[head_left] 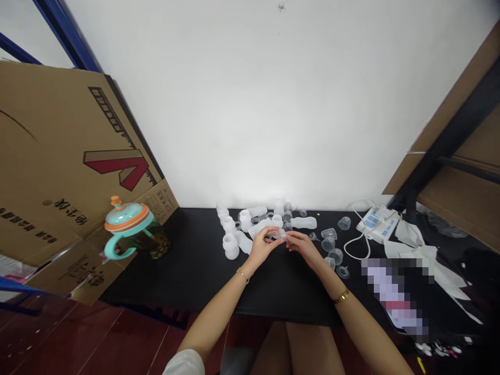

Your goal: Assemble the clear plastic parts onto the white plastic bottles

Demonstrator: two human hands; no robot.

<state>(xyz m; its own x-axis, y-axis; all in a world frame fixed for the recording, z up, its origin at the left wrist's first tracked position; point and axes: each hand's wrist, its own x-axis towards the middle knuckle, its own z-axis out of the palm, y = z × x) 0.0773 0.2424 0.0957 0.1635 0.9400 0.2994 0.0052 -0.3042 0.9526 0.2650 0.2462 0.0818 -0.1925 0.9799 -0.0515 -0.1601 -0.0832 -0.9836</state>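
Observation:
Between my two hands is a small clear plastic piece shaped like a cap or collar (280, 234). My left hand (260, 249) curls its thumb and fingers around the piece from the left. From the right, my right hand (305, 247) pinches the piece's edge; its fingertips partly hide what they grip. Just behind and left of my hands lie several white bottle-like parts (232, 247), some upright and some on their sides. Several clear plastic cups (328, 243) sit to the right of my right hand, with a clear nipple-shaped part (342, 271) in front of them.
A teal-lidded jug (130, 229) stands on the black table (187, 276) at left, beside a large cardboard box (70, 156). At right are a white power strip (378, 223) with its cable, white paper (410, 234) and a blurred flat item (394, 302). A white wall rises behind.

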